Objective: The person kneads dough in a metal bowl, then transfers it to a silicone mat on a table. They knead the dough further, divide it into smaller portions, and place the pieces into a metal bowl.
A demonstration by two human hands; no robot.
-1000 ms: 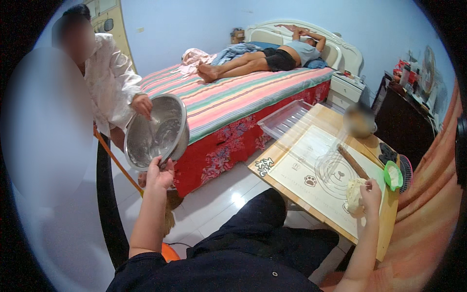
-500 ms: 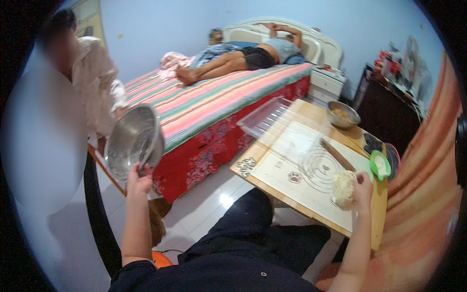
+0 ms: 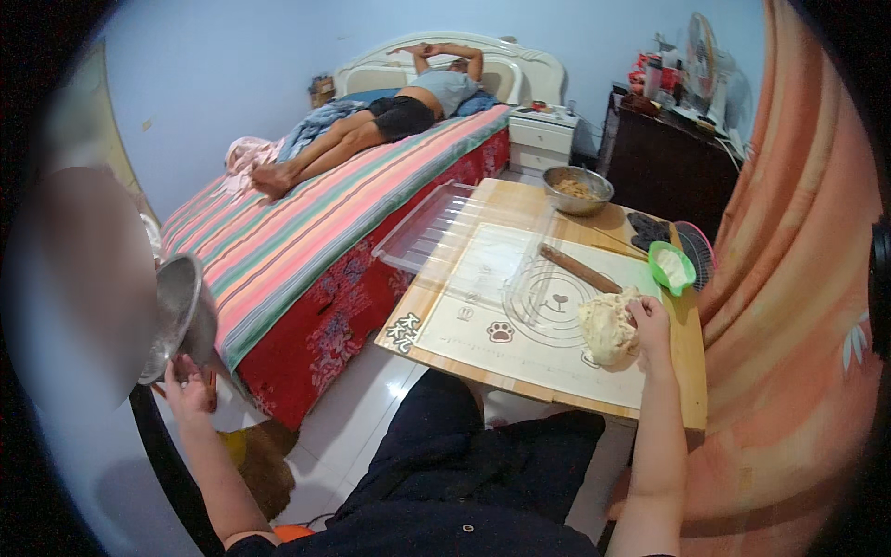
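Observation:
My left hand (image 3: 190,385) is at the far left, closed on the lower edge of a tilted metal bowl (image 3: 193,302). The bowl's near side is partly hidden by a blurred person (image 3: 93,278). Over the mat, my right hand (image 3: 652,327) grips the right side of a lump of pale dough (image 3: 608,330). Beneath the dough is a cream baking mat (image 3: 464,334) with printed circles and a paw mark. A wooden rolling pin (image 3: 580,267) lies just behind the dough. Near my right hand sits a green bowl (image 3: 685,286) holding white powder.
On the wooden table (image 3: 687,399), a metal bowl (image 3: 561,200) of brownish filling stands at the far end, near a dark cloth (image 3: 648,230). A clear plastic tray (image 3: 408,237) juts past the table toward the striped bed (image 3: 306,223), where a person lies. An orange curtain (image 3: 789,371) hangs at right.
My left hand and the metal bowl have moved left, closer to the blurred person. The view has shifted right. My right hand stays on the dough.

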